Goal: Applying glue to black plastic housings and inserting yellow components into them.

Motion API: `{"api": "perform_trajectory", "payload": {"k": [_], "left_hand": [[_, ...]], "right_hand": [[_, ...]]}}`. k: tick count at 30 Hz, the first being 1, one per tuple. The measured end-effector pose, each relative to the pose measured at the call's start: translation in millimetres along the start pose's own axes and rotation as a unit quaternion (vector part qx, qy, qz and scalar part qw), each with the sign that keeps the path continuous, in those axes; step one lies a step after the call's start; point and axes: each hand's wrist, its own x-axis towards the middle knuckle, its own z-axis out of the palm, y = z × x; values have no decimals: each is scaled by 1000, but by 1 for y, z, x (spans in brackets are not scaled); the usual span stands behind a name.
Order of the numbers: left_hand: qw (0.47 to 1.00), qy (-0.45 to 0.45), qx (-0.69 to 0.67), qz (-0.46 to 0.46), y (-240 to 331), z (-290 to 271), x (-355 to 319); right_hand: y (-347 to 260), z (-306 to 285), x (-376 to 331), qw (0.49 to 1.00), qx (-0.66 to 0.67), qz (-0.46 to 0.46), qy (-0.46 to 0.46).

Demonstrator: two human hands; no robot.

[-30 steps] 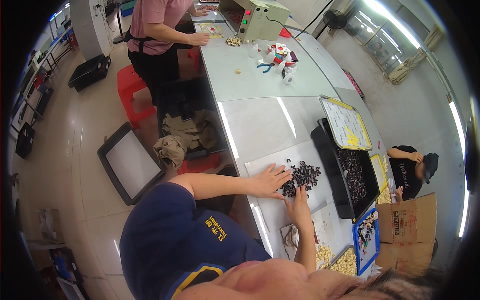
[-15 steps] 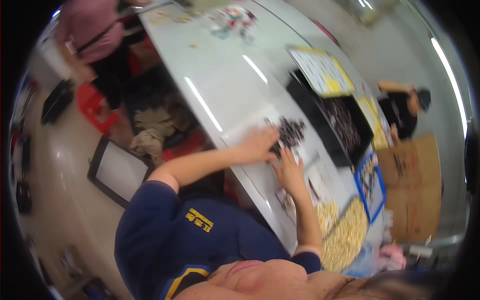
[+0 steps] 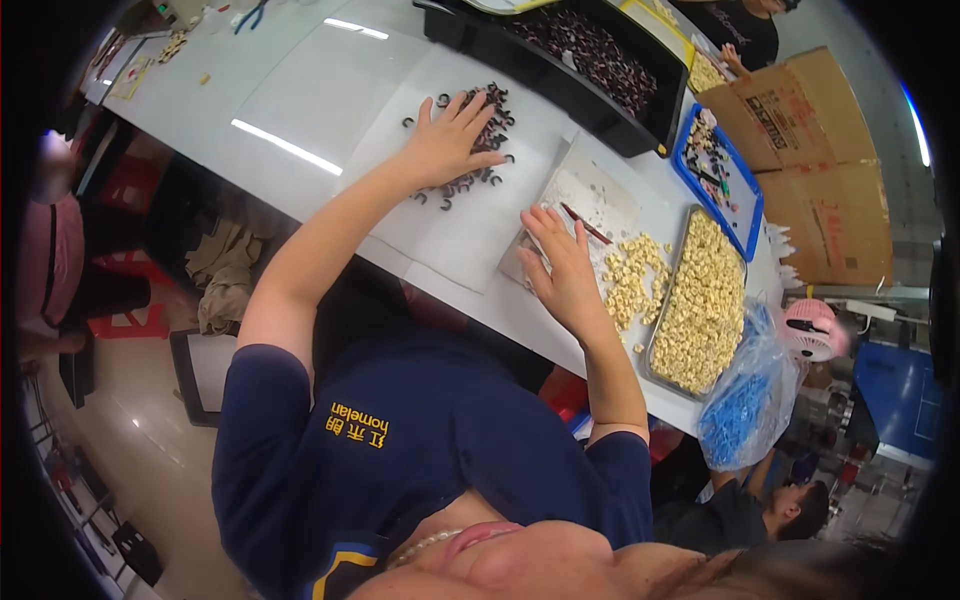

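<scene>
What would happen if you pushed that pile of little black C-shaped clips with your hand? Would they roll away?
The little black C-shaped clips would probably slide and scatter rather than roll: they lie flat on the white paper sheet, some already strewn loose around the left hand. They look small and light, so a gentle sweep should move many. Being hooked, some may tangle together.

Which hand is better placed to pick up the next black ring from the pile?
Left. The left hand lies flat on the pile of black rings, fingers among them. The right hand rests apart on the white sheet beside the loose cream pieces, so it would probably have to cross over.
</scene>
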Motion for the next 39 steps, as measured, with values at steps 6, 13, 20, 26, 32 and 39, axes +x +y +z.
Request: {"api": "perform_trajectory", "payload": {"k": [6,13,20,26,32,39], "left_hand": [[998,-1,8,59,21,3,-25],[993,86,-56,51,20,-9,-53],[977,165,-121,53,15,-5,-58],[965,205,-146,67,18,-15,-70],[962,198,-184,37,26,-28,-100],[940,278,-196,13,38,-29,-152]], "right_hand": [[6,3,-38,996,60,22,57],[33,-12,-70,976,80,117,165],[61,-14,-99,959,55,176,217],[67,-25,-103,950,81,222,206],[94,-66,-61,935,117,196,271],[77,-56,-12,965,117,125,201]]}}
